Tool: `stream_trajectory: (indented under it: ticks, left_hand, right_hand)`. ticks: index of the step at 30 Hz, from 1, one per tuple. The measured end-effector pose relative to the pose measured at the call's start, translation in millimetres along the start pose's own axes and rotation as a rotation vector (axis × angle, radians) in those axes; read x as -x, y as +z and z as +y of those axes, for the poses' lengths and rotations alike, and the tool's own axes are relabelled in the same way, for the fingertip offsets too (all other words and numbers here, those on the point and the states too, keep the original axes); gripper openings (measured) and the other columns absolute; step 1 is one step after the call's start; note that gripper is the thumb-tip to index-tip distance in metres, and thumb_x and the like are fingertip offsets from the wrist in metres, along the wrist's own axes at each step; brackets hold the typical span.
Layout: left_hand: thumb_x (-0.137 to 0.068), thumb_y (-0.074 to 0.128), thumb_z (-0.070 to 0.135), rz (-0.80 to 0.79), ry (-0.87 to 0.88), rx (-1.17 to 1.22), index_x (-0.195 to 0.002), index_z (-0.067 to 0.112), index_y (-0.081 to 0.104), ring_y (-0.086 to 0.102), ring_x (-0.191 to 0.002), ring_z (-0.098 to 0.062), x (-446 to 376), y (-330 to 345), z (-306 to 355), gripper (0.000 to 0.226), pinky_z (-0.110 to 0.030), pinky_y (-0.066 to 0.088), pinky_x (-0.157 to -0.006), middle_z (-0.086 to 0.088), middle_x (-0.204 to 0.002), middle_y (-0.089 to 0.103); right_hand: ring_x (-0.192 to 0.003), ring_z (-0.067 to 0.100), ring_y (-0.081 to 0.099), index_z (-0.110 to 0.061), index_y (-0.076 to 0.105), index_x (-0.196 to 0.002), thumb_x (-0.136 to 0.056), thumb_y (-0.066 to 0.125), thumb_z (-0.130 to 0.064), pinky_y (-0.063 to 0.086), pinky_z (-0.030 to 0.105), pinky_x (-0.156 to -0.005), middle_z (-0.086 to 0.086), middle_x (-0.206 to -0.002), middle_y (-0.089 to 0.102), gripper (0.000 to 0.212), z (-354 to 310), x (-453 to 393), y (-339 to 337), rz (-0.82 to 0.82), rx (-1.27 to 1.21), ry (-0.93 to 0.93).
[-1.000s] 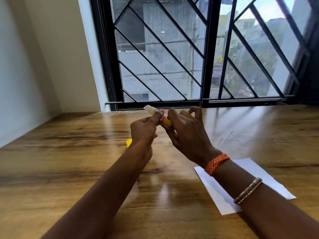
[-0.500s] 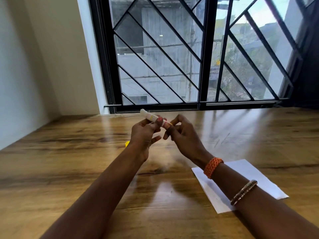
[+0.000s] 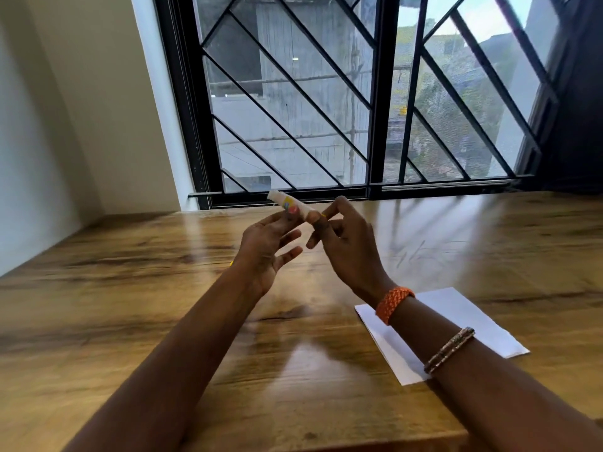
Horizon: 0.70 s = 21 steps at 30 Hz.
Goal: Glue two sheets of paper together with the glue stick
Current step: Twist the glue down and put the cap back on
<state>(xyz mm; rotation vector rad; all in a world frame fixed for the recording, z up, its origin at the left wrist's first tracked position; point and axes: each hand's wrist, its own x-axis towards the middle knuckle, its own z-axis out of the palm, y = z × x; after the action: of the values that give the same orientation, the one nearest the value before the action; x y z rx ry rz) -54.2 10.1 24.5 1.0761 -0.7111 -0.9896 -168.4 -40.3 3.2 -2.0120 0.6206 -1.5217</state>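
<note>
A small white glue stick [image 3: 287,202] with a yellow label is held in the air above the table, its white end pointing up and left. My left hand [image 3: 266,249] pinches its middle between thumb and fingertip, the other fingers spread. My right hand [image 3: 346,249] grips its lower right end with thumb and forefinger. White paper [image 3: 470,324] lies flat on the wooden table [image 3: 130,321] at the right, partly hidden under my right forearm. I cannot tell how many sheets it is.
A sliver of something yellow [image 3: 231,263] peeks out on the table behind my left wrist. A barred window [image 3: 326,109] runs along the table's far edge. A pale wall [image 3: 39,141] borders the left side. The table's near edge is at the bottom.
The camera has tilted, so the hands and paper sit a little lower and more central. The left hand's fingers have spread out. Both hands still hold the glue stick.
</note>
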Motion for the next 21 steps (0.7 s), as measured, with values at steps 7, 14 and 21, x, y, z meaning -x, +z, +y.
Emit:
stream_trajectory:
  ticks: [7,14,21]
  left_hand:
    - [-0.087,0.061,0.021,0.050,0.109,0.035,-0.099,0.013,0.064,0.052,-0.101,-0.016,-0.8,4.0,1.1,0.014,-0.035,0.048,-0.082,-0.002,-0.099,0.063]
    - [-0.086,0.061,0.025,0.081,0.130,0.037,-0.085,0.015,0.063,0.049,-0.091,-0.012,-0.8,8.9,-1.2,0.011,-0.032,0.046,-0.074,0.002,-0.090,0.062]
    - [-0.090,0.057,0.020,0.064,0.118,0.047,-0.114,0.007,0.060,0.049,-0.090,-0.012,-5.5,1.4,1.7,0.028,-0.029,0.044,-0.070,0.003,-0.089,0.061]
  right_hand:
    - [-0.066,0.016,0.068,-0.008,0.050,-0.090,-0.087,0.065,-0.021,0.053,0.026,-0.051,-0.002,-0.075,0.068,0.020,-2.3,-0.4,4.4,0.014,-0.030,-0.003]
    - [-0.064,0.012,0.052,-0.010,0.051,-0.086,-0.080,0.072,-0.014,0.046,0.031,-0.056,-0.006,-0.076,0.060,0.022,-3.7,-0.7,6.6,0.106,0.187,-0.267]
    - [-0.056,0.006,0.056,-0.014,0.053,-0.090,-0.094,0.054,-0.020,0.046,0.022,-0.059,0.003,-0.073,0.070,0.008,-11.2,-1.3,-2.0,-0.093,-0.558,0.450]
